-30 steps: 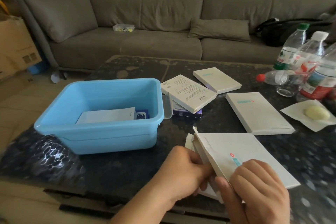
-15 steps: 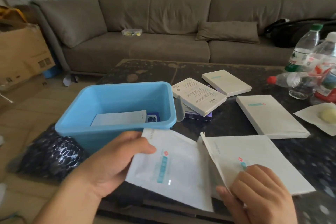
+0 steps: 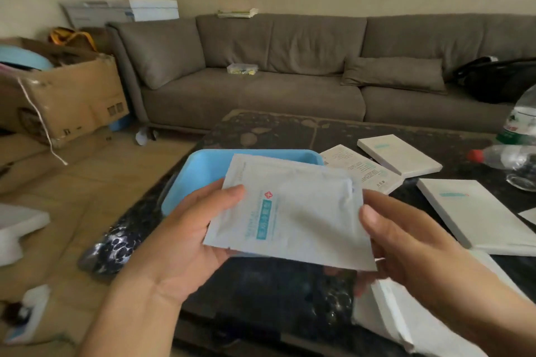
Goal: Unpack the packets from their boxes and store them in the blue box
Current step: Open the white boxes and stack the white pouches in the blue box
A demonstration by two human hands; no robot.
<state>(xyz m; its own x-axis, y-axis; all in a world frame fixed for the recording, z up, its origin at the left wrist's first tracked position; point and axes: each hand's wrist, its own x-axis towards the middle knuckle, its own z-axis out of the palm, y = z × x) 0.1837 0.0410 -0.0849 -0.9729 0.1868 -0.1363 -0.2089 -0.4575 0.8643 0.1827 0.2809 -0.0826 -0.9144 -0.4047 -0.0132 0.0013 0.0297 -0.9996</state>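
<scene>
I have the white packet up in the air between both hands, in front of and partly over the blue box. My left hand pinches its left edge, thumb on top; my right hand pinches the right edge likewise. It looks thin, light and floppy, probably slick foil, so I judge the sealed edges the safest hold.

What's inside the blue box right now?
Only part of the blue box's far inner wall and rim shows. The packet, held by the left hand and right hand, covers the rest, so its contents are hidden.
</scene>
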